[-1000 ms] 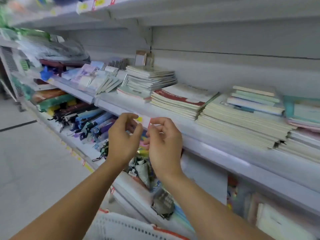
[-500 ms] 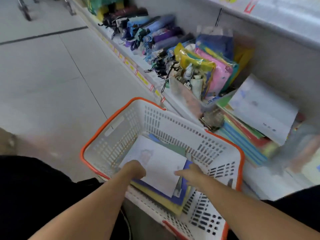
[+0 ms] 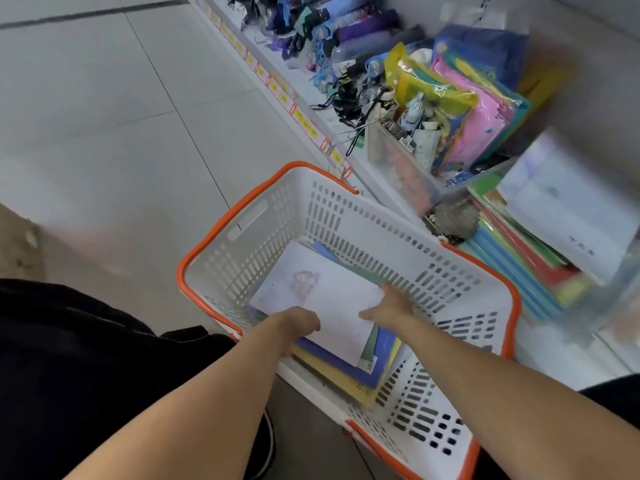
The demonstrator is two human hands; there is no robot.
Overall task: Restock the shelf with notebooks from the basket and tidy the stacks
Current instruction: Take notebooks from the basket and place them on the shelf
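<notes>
Both hands are reaching deeper into the basket than half a second ago, the right hand [image 3: 389, 306] sliding from the near edge of the white notebook [image 3: 315, 299] up to its far right corner, while the left hand [image 3: 300, 323] is staying at the near left edge. From the head camera, the left hand is curling over that edge with its fingers tucked under the cover, apparently gripping it, though the fingertips are hidden. The right hand is lying flatter, fingers mostly straight and pressing on the notebook's corner; whether the thumb is hooking beneath cannot be told. That notebook is lying on top of a stack of coloured notebooks [image 3: 363, 372], blue, green and yellow, inside the white basket [image 3: 346, 216] with its orange rim, which is sitting on the floor [image 3: 104, 116] just beside the bottom shelf [image 3: 554, 355]. On that shelf, plastic folders [image 3: 526, 271] are lying in a slanted pile beside a clear bin of small goods [image 3: 408, 157], with folded umbrellas [image 3: 346, 32] farther along.
</notes>
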